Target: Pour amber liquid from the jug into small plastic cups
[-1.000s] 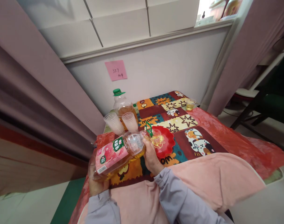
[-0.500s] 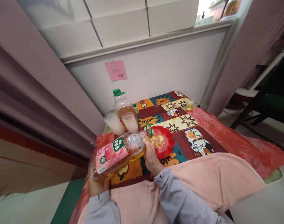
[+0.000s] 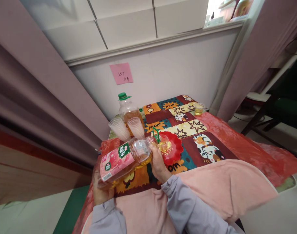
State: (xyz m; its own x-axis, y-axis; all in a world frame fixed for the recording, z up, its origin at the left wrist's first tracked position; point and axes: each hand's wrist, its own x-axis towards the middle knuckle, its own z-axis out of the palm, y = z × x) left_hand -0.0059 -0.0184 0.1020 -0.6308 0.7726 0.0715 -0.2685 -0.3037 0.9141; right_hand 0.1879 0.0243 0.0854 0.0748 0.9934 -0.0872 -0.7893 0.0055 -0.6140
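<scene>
Here | left fingers (image 3: 97, 192) and right fingers (image 3: 154, 150) grasping tilted bottle (image 3: 120, 159) | cup (image 3: 164, 142) on red plate (image 3: 177, 154)

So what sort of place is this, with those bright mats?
It looks like an indoor dining or drinks corner, perhaps in a home, though I can't be sure: cartoon-print mats laid out, stacked plastic cups and a tilted drink bottle suggest it.

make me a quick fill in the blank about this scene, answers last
The right hand grips the tilted bottle by its ____.
The plate beneath the clear cup is ____.
The pink note on the wall bears the number ____.
The upright bottle behind the cup stacks has a ____ cap.
Missing words: neck; red; 357; green.
</scene>
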